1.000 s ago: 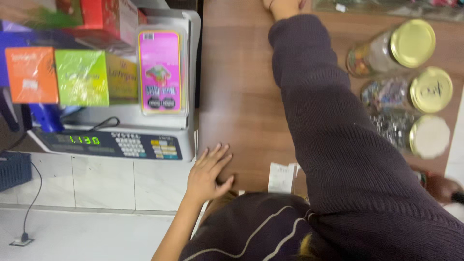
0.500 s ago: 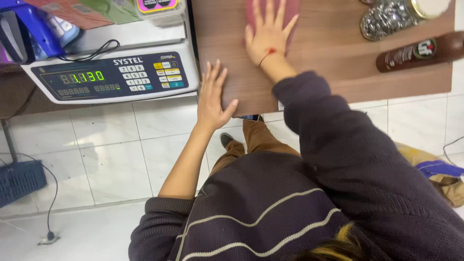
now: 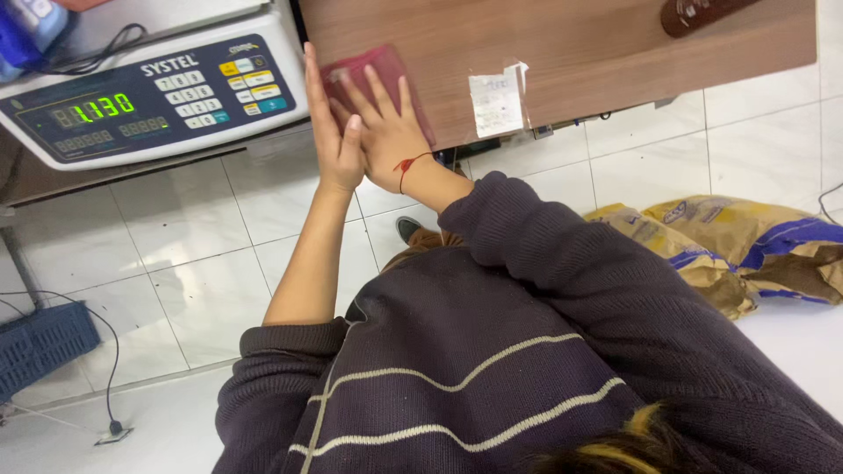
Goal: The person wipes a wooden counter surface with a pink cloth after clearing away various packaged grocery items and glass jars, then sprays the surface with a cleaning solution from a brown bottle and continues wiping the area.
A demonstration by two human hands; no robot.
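- Cloth [image 3: 378, 75], a dark red rag, lies flat on the brown desk [image 3: 597, 53], now drawn close to the desk's near edge from further in a moment ago.
- Right hand [image 3: 386, 132] presses on the cloth, fingers spread flat, no pinching grip; a red thread circles its wrist.
- Left hand [image 3: 329, 132] has turned onto its side, fingers together, set as a wall along the cloth's left flank at the desk's corner.
- My read: the wipe has reached the edge, where crumbs would be gathered.
- Right of the cloth, a white paper slip [image 3: 496, 101] overhangs the edge; beyond it the wood is bare up to a brown bottle [image 3: 702, 13].
- Left of the cloth, a weighing scale [image 3: 149, 96] stands close by.
- Below the cloth, tiled floor [image 3: 176, 263].
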